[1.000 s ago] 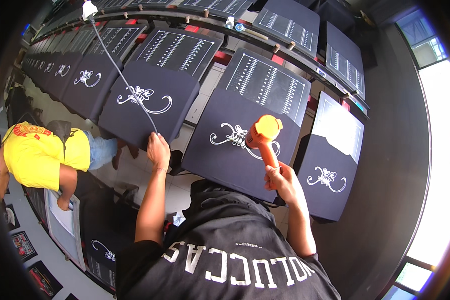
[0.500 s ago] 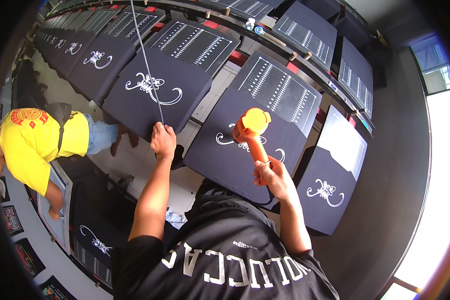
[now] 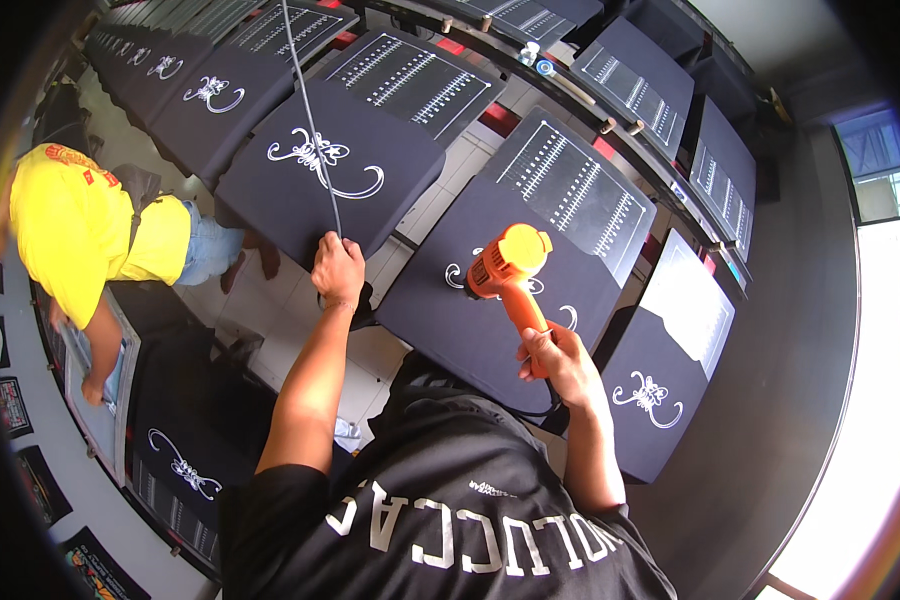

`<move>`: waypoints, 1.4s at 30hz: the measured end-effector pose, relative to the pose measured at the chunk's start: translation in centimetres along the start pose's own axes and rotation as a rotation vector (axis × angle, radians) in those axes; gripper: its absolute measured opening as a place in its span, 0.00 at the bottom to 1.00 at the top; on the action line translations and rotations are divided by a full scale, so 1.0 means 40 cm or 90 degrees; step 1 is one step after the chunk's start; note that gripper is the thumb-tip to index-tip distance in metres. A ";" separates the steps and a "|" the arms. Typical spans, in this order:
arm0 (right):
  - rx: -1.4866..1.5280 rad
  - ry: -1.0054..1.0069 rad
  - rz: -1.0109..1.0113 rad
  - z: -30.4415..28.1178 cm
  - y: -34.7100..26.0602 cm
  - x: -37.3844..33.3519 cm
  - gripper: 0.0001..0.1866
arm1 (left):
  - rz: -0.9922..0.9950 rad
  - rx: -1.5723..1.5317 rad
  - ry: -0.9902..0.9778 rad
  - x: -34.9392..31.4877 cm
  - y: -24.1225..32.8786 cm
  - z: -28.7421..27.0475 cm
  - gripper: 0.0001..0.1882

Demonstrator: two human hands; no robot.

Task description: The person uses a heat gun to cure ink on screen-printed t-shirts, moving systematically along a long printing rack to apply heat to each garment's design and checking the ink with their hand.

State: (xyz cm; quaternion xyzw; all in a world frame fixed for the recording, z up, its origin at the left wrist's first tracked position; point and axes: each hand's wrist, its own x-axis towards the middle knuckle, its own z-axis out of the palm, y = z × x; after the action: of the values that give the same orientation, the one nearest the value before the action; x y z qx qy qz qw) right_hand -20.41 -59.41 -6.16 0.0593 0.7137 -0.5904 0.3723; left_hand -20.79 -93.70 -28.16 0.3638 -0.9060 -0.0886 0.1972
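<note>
An orange heat gun (image 3: 513, 262) is in my right hand (image 3: 562, 365), its fingers wrapped round the handle. The gun's nozzle end is low over the white swirl print on a dark cloth panel (image 3: 440, 330), covering part of that print. My left hand (image 3: 339, 268) is closed on a grey cable (image 3: 317, 150), which runs up from the fist across the neighbouring dark panel (image 3: 260, 190) and its white print. Each cloth panel lies over a dark board marked with white ruler lines.
Rows of similar printed panels stretch to the far left, with another panel (image 3: 642, 415) at my right. A person in a yellow shirt (image 3: 95, 220) bends over a framed screen (image 3: 105, 400) on the left. A dark rail (image 3: 610, 115) holds small bottles. A bright window is at the right.
The view has shifted slightly, moving most of the scene. The heat gun stays over the same print. The person in yellow now has both arms at the frame.
</note>
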 end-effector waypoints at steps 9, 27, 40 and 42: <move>-0.040 -0.035 -0.022 0.041 -0.017 0.012 0.21 | -0.001 0.023 -0.004 0.001 0.003 -0.004 0.10; -0.090 -0.026 -0.051 0.086 -0.062 0.070 0.20 | -0.006 0.010 -0.012 0.008 0.004 -0.004 0.10; -0.077 -0.029 -0.053 0.088 -0.047 0.072 0.21 | -0.002 0.007 0.000 0.003 -0.005 0.004 0.10; -0.070 -0.033 -0.029 0.072 -0.052 0.069 0.21 | -0.003 0.003 0.001 0.001 -0.002 0.001 0.10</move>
State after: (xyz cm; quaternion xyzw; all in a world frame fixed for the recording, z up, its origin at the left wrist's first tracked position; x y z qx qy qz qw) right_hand -22.14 -63.57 -6.24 0.0073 0.7365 -0.5597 0.3798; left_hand -20.78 -93.78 -28.22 0.3665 -0.9053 -0.0865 0.1966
